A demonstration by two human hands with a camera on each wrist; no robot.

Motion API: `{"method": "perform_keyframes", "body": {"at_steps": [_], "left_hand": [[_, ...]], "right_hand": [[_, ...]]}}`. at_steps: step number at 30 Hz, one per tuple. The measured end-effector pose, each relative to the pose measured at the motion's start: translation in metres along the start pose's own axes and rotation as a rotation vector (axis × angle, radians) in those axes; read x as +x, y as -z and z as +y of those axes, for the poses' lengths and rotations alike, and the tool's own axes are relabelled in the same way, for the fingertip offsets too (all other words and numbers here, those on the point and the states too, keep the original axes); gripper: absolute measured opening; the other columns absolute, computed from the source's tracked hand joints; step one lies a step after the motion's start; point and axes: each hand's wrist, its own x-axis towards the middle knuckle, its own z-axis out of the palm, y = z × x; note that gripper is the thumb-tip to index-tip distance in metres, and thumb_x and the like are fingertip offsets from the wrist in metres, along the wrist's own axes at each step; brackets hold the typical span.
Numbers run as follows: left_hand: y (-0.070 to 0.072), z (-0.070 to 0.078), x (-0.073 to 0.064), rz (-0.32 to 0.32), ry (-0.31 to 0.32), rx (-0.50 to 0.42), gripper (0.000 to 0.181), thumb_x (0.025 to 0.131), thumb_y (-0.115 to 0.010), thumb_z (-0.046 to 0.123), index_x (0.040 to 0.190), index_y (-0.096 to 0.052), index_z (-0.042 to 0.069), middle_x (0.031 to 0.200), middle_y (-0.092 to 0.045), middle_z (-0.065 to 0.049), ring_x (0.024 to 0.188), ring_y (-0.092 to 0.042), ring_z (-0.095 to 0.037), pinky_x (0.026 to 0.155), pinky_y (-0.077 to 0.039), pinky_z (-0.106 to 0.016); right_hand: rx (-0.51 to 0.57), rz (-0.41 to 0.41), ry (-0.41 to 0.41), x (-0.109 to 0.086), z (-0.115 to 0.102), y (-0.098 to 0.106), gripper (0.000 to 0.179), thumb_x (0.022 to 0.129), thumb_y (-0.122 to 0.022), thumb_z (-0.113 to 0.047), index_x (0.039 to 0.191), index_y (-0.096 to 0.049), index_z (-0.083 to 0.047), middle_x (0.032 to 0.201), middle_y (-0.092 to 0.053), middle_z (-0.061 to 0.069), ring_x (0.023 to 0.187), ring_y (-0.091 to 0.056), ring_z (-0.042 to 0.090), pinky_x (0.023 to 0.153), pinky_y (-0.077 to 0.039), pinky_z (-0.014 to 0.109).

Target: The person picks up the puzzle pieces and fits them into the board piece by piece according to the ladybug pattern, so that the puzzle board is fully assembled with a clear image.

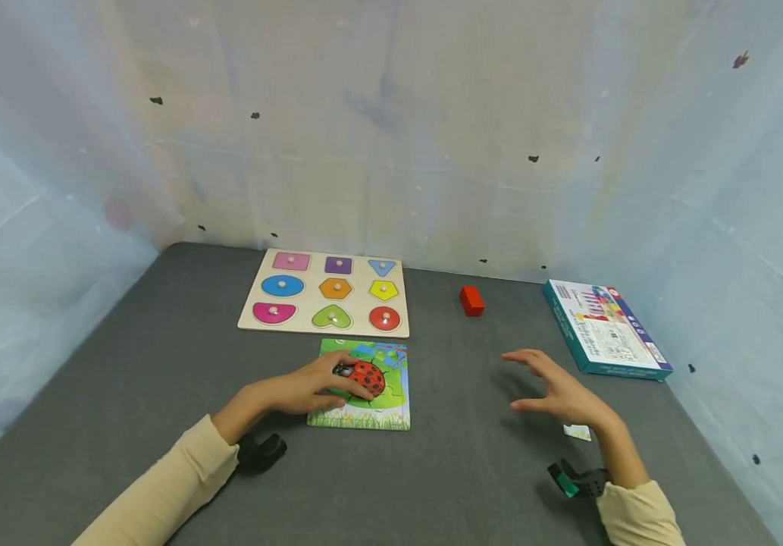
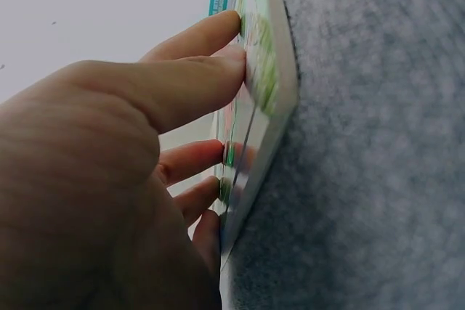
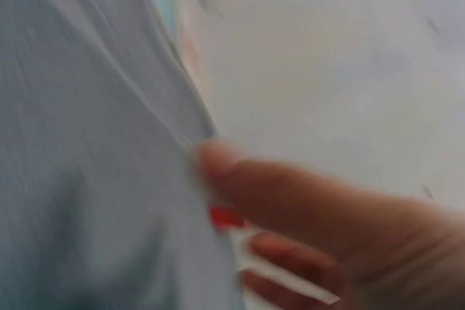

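Observation:
A square ladybug jigsaw puzzle (image 1: 394, 409) lies flat on the dark grey table. My left hand (image 1: 312, 387) rests on its left part, and the fingers touch the picture beside and over the ladybug. In the left wrist view, the thumb and fingertips of the left hand (image 2: 145, 128) press on the puzzle's glossy surface. My right hand (image 1: 562, 390) hovers over the table to the right, thumb and fingers spread with nothing between them. Blurred in the right wrist view is the same right hand (image 3: 305, 215). Beside its wrist lies a small pale piece (image 1: 577, 432) with a yellowish print.
Behind the puzzle lies a wooden shape board (image 1: 309, 326) with colourful knobbed shapes. A red block (image 1: 471, 301) stands farther right. At the far right is a teal-edged box (image 1: 606, 334). Pale sheeting (image 1: 391, 152) hangs behind and at both sides of the table (image 1: 446, 485).

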Motion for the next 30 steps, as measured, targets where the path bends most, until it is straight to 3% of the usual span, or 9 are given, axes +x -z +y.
{"method": "perform_keyframes", "body": {"at_steps": [5,9,15,23,30], "left_hand": [[0.002,0.001,0.000,-0.010,0.008,-0.011,0.036,0.093,-0.056,0.013,0.125,-0.059,0.030,0.142,-0.030,-0.020,0.132,-0.024,-0.037,0.098,-0.027,-0.060],[0.005,0.003,0.001,-0.024,0.043,-0.026,0.037,0.093,-0.055,0.013,0.125,-0.059,0.032,0.144,-0.029,-0.017,0.134,-0.022,-0.033,0.099,-0.026,-0.058],[0.005,0.005,0.001,-0.040,0.051,-0.036,0.036,0.093,-0.056,0.020,0.128,-0.056,0.030,0.145,-0.027,-0.017,0.135,-0.020,-0.036,0.098,-0.026,-0.059],[0.002,0.003,0.001,-0.043,0.058,-0.017,0.045,0.087,-0.064,0.039,0.129,-0.052,0.033,0.146,-0.025,-0.014,0.138,-0.011,-0.037,0.102,-0.023,-0.060],[0.002,0.002,-0.002,-0.046,0.053,-0.005,0.046,0.086,-0.064,0.043,0.129,-0.053,0.031,0.145,-0.025,-0.016,0.139,-0.011,-0.037,0.103,-0.022,-0.060]], "right_hand": [[0.050,-0.102,-0.183,-0.043,0.022,0.028,0.073,0.081,-0.073,-0.020,0.139,-0.034,0.002,0.137,-0.031,0.027,0.120,-0.032,0.052,0.087,-0.035,0.066],[0.059,-0.167,-0.248,-0.057,0.035,0.035,0.073,0.080,-0.074,-0.019,0.136,-0.036,0.006,0.132,-0.031,0.031,0.115,-0.034,0.054,0.083,-0.039,0.063],[0.045,-0.165,-0.282,-0.061,0.045,0.034,0.068,0.075,-0.078,-0.019,0.129,-0.043,0.003,0.124,-0.037,0.026,0.105,-0.043,0.040,0.078,-0.044,0.043],[0.065,-0.179,-0.286,-0.065,0.052,0.037,0.059,0.074,-0.079,-0.018,0.120,-0.046,-0.001,0.113,-0.041,0.020,0.099,-0.042,0.025,0.075,-0.041,0.031],[0.173,-0.208,-0.295,-0.064,0.056,0.038,0.051,0.076,-0.076,-0.013,0.113,-0.046,0.005,0.095,-0.044,0.012,0.082,-0.043,0.011,0.067,-0.039,0.024]]}}
